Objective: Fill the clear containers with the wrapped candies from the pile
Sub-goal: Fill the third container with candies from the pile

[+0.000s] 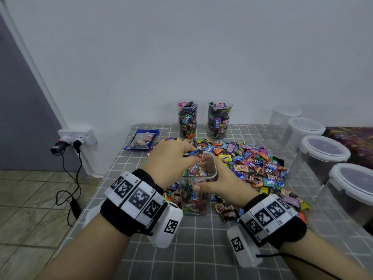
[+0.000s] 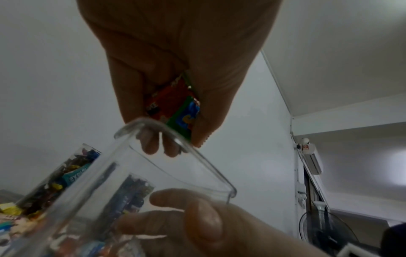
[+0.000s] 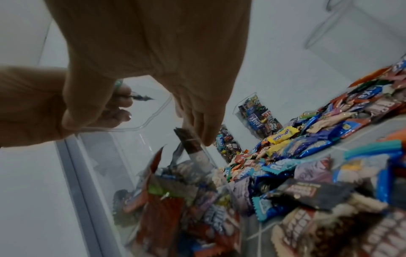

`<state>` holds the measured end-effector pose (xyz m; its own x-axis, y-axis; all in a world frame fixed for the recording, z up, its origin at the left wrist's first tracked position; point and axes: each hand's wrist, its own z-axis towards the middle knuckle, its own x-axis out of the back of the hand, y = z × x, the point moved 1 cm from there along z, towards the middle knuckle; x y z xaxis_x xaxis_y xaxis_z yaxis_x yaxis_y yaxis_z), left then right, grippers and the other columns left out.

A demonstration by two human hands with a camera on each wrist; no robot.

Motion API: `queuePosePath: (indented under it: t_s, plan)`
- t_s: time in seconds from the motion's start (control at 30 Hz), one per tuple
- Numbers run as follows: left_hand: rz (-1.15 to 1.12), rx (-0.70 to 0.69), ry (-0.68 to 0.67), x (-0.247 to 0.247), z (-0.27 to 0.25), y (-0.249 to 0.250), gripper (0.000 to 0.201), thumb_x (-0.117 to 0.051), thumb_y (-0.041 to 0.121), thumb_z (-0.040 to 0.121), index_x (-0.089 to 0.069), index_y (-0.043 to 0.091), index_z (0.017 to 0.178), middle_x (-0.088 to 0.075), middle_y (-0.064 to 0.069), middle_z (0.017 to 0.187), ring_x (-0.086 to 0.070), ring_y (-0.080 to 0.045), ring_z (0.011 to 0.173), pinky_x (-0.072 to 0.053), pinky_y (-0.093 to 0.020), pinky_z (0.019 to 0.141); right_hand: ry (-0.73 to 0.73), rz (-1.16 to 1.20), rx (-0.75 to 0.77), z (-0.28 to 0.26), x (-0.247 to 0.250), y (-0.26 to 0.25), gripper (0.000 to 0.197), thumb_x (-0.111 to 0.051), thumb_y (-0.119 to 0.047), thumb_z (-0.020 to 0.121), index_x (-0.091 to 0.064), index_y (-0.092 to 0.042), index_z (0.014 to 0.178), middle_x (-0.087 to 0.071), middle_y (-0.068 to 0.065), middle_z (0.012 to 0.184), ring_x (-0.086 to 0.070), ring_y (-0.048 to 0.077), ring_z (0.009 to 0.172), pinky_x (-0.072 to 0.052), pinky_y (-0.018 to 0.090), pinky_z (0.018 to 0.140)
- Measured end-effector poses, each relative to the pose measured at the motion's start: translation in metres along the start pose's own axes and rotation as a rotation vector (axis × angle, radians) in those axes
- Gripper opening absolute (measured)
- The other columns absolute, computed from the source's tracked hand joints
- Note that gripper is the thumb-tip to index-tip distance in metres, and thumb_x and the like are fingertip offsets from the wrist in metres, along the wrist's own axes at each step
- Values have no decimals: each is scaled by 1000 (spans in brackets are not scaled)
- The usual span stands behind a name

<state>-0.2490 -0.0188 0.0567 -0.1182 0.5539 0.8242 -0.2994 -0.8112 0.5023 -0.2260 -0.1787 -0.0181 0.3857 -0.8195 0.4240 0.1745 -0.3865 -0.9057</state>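
Note:
A tall clear container (image 1: 193, 201), partly filled with wrapped candies, stands at the table's middle. My right hand (image 1: 203, 176) grips it just under the rim, thumb on the near wall and fingers on the far side. My left hand (image 1: 189, 156) hovers over the opening and pinches a few wrapped candies (image 1: 194, 152). The left wrist view shows those red, green and blue candies (image 2: 175, 107) just above the container's rim (image 2: 151, 122). The candy pile (image 1: 258, 164) spreads behind and right of the container. The right wrist view shows my right hand (image 3: 140, 121) round the container (image 3: 131, 156).
Two clear containers (image 1: 187, 120) (image 1: 219, 120) full of candies stand at the back of the checked tablecloth (image 1: 201, 249). Several lidded clear tubs (image 1: 323, 152) line the right edge. A blue bag (image 1: 142, 139) lies back left. A wall socket with cables (image 1: 76, 138) is beyond the left edge.

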Motion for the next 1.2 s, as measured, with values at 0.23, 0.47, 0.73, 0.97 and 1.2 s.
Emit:
queuePosePath:
  t_s: [0.23, 0.47, 0.73, 0.97, 1.2]
  plan:
    - [263, -27, -145, 2, 5, 10, 25, -55, 27, 88, -70, 22, 107, -68, 0, 89, -57, -15, 81, -44, -30, 72, -9, -2, 30, 0, -1, 2, 98, -77, -58, 54, -32, -27, 136, -50, -6, 128, -48, 7, 121, -42, 41, 103]
    - [109, -24, -116, -2, 10, 8, 32, -61, 35, 86, -64, 28, 117, -66, 8, 115, -60, -8, 102, -45, -26, 88, 0, 42, 49, 0, -2, 3, 92, -80, -51, 58, -34, -31, 136, -53, -7, 127, -51, 9, 119, -43, 44, 102]
    - [-418, 20, 43, -2, 9, 0, 14, -62, 31, 87, -70, 31, 98, -71, 11, 92, -64, 3, 88, -49, -22, 86, 6, 24, 15, 1, -2, 5, 94, -81, -49, 60, -29, -30, 136, -48, -6, 125, -51, 4, 113, -46, 21, 91]
    - [-563, 214, 219, 7, 4, -43, 20, -52, 14, 94, -70, 22, 97, -66, 12, 96, -60, -10, 96, -45, -31, 90, -72, -237, 45, -9, 11, 3, 82, -74, -33, 79, -20, -39, 140, -44, -23, 129, -43, -10, 118, -36, 11, 96]
    - [-259, 492, 26, -23, 2, -101, 32, -54, 28, 93, -60, 16, 122, -58, -4, 127, -52, -18, 112, -37, -30, 97, -273, -792, -133, -13, 27, 20, 98, -66, -50, 76, -7, -28, 151, -19, -3, 155, -33, 20, 134, -38, 40, 105]
